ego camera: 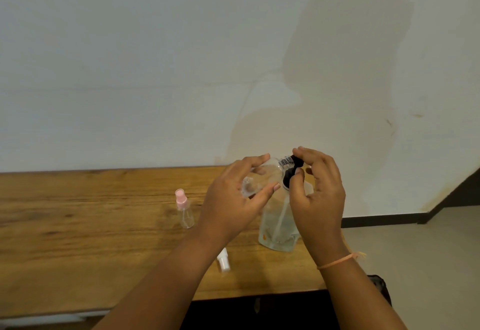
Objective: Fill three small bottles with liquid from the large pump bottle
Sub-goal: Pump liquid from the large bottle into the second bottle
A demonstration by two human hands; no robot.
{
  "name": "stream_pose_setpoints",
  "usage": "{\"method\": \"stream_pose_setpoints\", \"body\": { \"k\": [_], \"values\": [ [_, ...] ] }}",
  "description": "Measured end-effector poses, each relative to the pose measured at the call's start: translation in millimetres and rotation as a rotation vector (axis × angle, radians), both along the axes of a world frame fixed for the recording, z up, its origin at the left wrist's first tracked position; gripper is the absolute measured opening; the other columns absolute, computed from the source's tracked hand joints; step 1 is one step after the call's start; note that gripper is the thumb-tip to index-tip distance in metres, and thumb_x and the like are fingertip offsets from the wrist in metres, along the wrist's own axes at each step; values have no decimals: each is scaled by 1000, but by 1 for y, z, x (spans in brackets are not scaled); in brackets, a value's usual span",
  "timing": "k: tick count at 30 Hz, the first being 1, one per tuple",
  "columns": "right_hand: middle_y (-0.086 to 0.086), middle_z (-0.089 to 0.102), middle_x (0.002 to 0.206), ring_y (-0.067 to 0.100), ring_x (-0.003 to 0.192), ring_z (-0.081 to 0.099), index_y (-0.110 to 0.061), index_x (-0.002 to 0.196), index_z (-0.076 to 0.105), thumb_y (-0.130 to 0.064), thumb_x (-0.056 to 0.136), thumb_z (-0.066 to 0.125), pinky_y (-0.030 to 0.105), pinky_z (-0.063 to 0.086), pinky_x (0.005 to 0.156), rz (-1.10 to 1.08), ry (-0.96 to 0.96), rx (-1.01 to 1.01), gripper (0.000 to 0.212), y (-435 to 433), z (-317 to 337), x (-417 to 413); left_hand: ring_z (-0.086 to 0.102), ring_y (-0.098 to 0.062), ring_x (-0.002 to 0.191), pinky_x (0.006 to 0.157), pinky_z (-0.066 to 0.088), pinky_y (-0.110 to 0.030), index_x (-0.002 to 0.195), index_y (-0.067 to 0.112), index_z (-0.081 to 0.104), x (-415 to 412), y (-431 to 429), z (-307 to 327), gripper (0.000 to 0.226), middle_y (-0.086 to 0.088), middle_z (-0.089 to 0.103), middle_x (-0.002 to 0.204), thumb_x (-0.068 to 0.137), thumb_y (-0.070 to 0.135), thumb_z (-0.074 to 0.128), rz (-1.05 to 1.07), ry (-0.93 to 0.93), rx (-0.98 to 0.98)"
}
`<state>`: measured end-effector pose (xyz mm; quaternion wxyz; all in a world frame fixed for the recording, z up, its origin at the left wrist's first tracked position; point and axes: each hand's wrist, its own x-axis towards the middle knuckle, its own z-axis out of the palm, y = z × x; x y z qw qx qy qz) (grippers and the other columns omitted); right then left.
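The left grip (233,194) curls round a small clear bottle (262,176), held tilted in the air, while the right grip (317,189) pinches its black cap (288,173). It is probably light, slick, squashable plastic: hold the body gently and turn at the cap. Both wrists are raised, palms facing each other. Just below the right grip the large pump bottle (279,228) stands on the counter (78,225).

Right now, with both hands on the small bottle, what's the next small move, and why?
Probably twist the black cap with the right hand, while the left hand steadies the small clear bottle. Its fingers pinch the cap, and the bottle lies tilted above the large bottle; whether it is filled, I cannot tell.
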<state>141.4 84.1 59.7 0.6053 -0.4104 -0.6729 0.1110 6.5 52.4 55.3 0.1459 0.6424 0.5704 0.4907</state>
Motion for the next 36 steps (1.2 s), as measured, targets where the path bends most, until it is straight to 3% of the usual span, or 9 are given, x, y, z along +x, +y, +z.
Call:
{"method": "stream_pose_setpoints", "body": {
  "k": [4,7,11,18,21,24,28,33,36],
  "values": [
    [1,50,118,5,101,52,-3,104,66,-6,85,51,8,41,84,-46,-71,54,24,0,1,1,57,1,104,85,50,-22,123,49,45,-1,0,1,53,21,62,103,73,57,62,-5,-3,8],
    [9,60,101,13,96,53,-1,99,68,-7,83,49,5,31,88,-124,-191,143,25,3,2,3,57,1,104,85,51,-25,123,49,44,-1,0,1,54,21,62,102,73,57,62,-1,-1,4],
    [10,61,90,27,85,57,-2,93,69,-7,80,45,10,28,81,-184,-233,129,28,5,4,0,56,3,104,86,50,-25,119,49,50,-2,0,1,49,22,63,100,73,54,66,7,-24,-12],
    [13,57,84,29,76,54,1,90,67,-1,80,41,19,30,68,-188,-287,123,28,12,-4,0,61,-1,101,85,53,-32,111,47,57,-3,2,-4,40,15,66,102,75,43,73,-40,-129,-119],
    [11,57,88,23,82,52,-1,92,68,4,77,45,11,32,69,-174,-220,86,27,8,-4,-1,61,0,100,85,54,-32,112,45,57,-2,0,-2,41,15,66,100,76,38,73,-43,-134,-120],
    [1,52,97,9,93,49,-3,96,68,-7,79,38,10,39,79,-83,-113,68,34,4,-1,-1,58,0,106,88,53,-34,117,43,55,-1,-1,-1,44,15,66,103,76,42,72,-28,-110,-87],
    [-3,51,104,13,97,53,-4,99,68,-13,80,37,13,45,81,-26,-45,48,37,2,4,0,55,1,107,88,49,-23,120,42,54,1,-3,3,47,17,64,104,77,40,72,2,-43,-34],
    [0,51,111,-1,103,49,-5,106,64,-13,81,39,7,42,84,13,-49,30,36,4,4,0,56,2,103,84,45,-16,120,47,49,0,-3,5,48,20,62,102,75,49,66,14,9,-10],
    [-3,53,110,6,103,52,-7,105,64,-14,82,40,14,45,86,7,-87,34,34,4,0,1,56,1,103,85,45,-17,121,44,51,-1,-3,4,49,19,63,101,75,49,65,10,-5,-6]
  ]
}}
